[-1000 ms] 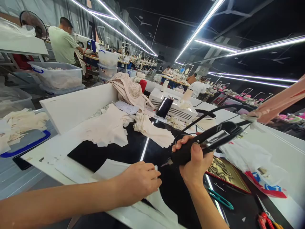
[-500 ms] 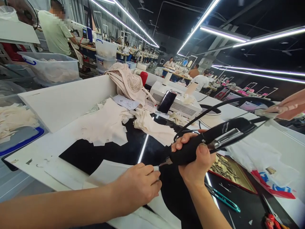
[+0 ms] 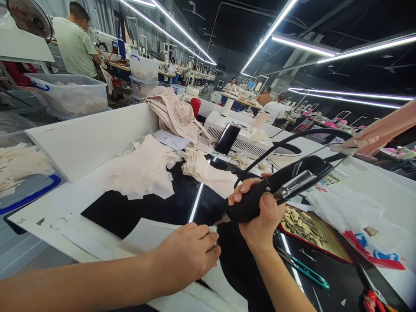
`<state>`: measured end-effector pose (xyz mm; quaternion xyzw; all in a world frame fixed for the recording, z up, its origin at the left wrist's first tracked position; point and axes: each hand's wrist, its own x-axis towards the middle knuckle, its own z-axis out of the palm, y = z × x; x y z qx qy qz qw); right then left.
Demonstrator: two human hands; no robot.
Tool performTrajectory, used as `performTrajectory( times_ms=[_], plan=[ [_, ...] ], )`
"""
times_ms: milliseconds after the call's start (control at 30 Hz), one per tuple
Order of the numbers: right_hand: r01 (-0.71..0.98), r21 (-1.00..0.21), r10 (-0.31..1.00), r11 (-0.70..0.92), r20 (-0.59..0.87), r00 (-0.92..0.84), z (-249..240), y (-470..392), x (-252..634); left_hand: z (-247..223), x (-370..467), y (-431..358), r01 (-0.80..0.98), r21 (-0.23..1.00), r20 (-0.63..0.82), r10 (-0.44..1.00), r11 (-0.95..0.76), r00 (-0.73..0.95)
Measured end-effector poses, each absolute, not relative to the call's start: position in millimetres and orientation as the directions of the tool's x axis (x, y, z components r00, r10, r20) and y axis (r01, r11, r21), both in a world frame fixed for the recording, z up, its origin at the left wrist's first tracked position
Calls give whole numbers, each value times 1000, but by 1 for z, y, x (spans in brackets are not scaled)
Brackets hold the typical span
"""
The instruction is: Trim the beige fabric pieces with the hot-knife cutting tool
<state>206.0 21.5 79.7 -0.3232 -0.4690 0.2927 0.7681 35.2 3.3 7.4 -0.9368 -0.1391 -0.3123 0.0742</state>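
Observation:
My right hand (image 3: 261,216) is wrapped round a black corded hand tool (image 3: 279,182) with a metal lever along its side. The tool's narrow metal tip (image 3: 222,220) points down to the left, right beside the fingertips of my left hand (image 3: 195,253). My left hand is closed in a pinch, and the edge of a small pale piece (image 3: 213,229) shows at its fingertips; the rest is hidden. Under this hand lie white sheets (image 3: 149,234) on the black tabletop (image 3: 130,212). Pale cut fabric pieces (image 3: 139,169) are piled beyond, with another stack of them (image 3: 208,171) to their right.
A red-rimmed tray of seeds (image 3: 305,229), teal tweezers or snips (image 3: 308,273) and red-handled scissors (image 3: 370,294) lie at right. Behind stand a phone (image 3: 227,138), a white vented machine (image 3: 250,145) and beige garments (image 3: 172,108). A peach cloth strip (image 3: 386,134) hangs by the tool's cord.
My right hand and the black tool have shifted slightly left and down, bringing the tip closer to my left fingertips. My left hand stays in place.

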Motion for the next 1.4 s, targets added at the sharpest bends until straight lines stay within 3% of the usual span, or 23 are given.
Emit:
performTrajectory(
  times_ms=[1067,1400],
  plan=[
    [-138,-808,791,573,502,349,85,18,210,-1,36,-1,323,-98,566,214,-941,796],
    [-138,-787,766,602,519,380,82,21,216,5,36,0,318,-63,583,224,-946,781]
  ],
)
